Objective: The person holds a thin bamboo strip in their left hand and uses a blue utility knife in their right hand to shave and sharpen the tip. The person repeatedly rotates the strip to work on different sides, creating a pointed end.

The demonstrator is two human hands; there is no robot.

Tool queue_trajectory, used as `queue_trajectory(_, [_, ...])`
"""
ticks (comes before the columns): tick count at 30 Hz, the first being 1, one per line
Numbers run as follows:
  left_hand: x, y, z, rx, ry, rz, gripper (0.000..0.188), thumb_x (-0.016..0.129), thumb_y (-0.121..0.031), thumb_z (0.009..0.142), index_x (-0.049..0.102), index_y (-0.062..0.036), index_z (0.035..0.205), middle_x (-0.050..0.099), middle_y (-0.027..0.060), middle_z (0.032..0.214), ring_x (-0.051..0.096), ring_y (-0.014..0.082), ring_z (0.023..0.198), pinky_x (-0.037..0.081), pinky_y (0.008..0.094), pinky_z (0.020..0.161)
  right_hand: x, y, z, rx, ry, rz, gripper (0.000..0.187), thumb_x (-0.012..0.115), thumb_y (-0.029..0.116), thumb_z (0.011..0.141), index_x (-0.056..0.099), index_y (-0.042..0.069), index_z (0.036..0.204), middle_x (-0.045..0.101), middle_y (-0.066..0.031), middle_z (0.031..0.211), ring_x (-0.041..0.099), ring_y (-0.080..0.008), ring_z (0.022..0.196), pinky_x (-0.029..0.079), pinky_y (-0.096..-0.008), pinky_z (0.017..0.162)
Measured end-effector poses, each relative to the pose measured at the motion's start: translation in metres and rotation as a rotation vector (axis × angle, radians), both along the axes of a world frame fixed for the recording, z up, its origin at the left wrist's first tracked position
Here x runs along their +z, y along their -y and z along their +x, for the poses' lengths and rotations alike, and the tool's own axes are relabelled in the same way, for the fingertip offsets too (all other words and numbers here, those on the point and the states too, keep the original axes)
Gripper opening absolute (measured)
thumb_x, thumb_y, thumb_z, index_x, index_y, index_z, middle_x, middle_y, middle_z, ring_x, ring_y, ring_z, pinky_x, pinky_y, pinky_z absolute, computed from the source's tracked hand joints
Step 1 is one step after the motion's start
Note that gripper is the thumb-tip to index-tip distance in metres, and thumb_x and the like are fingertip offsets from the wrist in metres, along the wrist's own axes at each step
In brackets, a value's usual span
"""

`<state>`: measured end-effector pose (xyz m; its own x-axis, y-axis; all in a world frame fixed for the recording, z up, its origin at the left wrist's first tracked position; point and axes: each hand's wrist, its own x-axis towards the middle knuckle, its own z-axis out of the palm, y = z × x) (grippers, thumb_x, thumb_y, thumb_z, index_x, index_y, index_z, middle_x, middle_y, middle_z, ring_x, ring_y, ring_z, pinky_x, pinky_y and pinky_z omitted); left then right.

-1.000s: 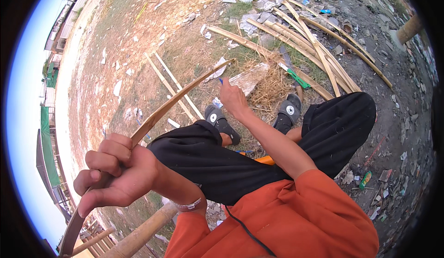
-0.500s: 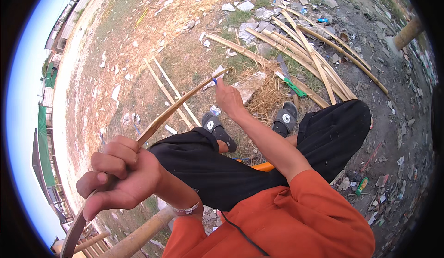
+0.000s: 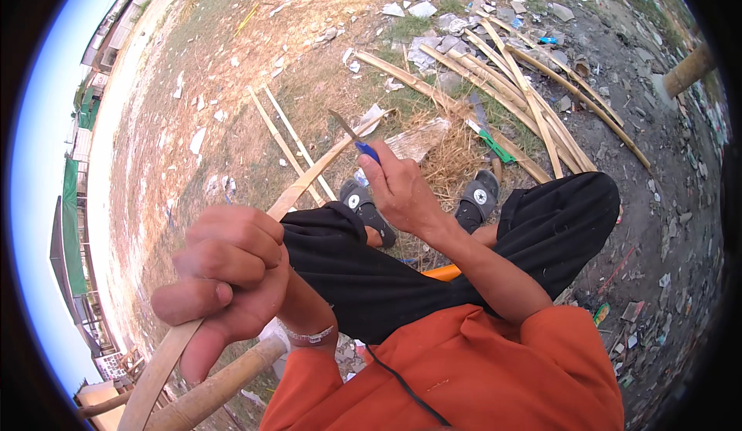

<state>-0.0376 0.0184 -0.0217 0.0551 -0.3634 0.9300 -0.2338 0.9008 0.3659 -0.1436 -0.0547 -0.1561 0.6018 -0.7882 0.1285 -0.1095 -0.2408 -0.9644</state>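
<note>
My left hand (image 3: 224,269) is closed around a long, flat bamboo strip (image 3: 309,177). One end of the strip bends down past my thumb at the lower left; the other reaches out ahead over the ground. My right hand (image 3: 406,191) grips a small knife (image 3: 366,150) with a blue handle and a narrow blade pointing up and left. The blade appears just beyond the strip's far part; whether it touches cannot be told. Beneath both hands are my legs in black trousers (image 3: 402,292) and my sandalled feet (image 3: 365,207).
Several split bamboo lengths (image 3: 533,114) lie piled ahead to the right. Beside them are a green-handled tool (image 3: 495,146) and dry shavings (image 3: 448,164). Two thin strips (image 3: 287,146) lie left of my feet. A bamboo pole (image 3: 216,381) runs at lower left; a post (image 3: 686,71) stands far right.
My right hand has come back nearer and to the right, and the knife's blade now shows away from the strip. My left hand and the strip have shifted slightly right.
</note>
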Motion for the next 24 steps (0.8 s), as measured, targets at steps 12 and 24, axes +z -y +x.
queue_trajectory(12, [-0.002, 0.003, 0.004, -0.041, -0.032, -0.010, 0.051, 0.030, -0.061, 0.089, 0.037, -0.0111, 0.080, 0.025, -0.0023, 0.048, 0.021, 0.0076, 0.035, 0.018, 0.0224, 0.033, -0.056, -0.006, 0.019, -0.110, -0.217, -0.080, 0.023, 0.040, 0.024, 0.093, 0.044, 0.001, 0.096, 0.057, -0.0291, 0.065, 0.057, -0.0476, 0.065, 0.043, -0.0552, 0.058])
queue_trajectory(24, [-0.002, 0.003, 0.004, 0.008, -0.039, 0.016, 0.052, 0.030, -0.061, 0.089, 0.040, -0.0103, 0.082, 0.027, -0.0017, 0.050, 0.020, 0.0082, 0.036, 0.018, 0.0233, 0.033, -0.172, 0.052, 0.046, -0.249, -0.618, -0.056, 0.017, 0.039, 0.018, 0.091, 0.041, 0.003, 0.097, 0.061, -0.0272, 0.076, 0.060, -0.0449, 0.075, 0.047, -0.0533, 0.066])
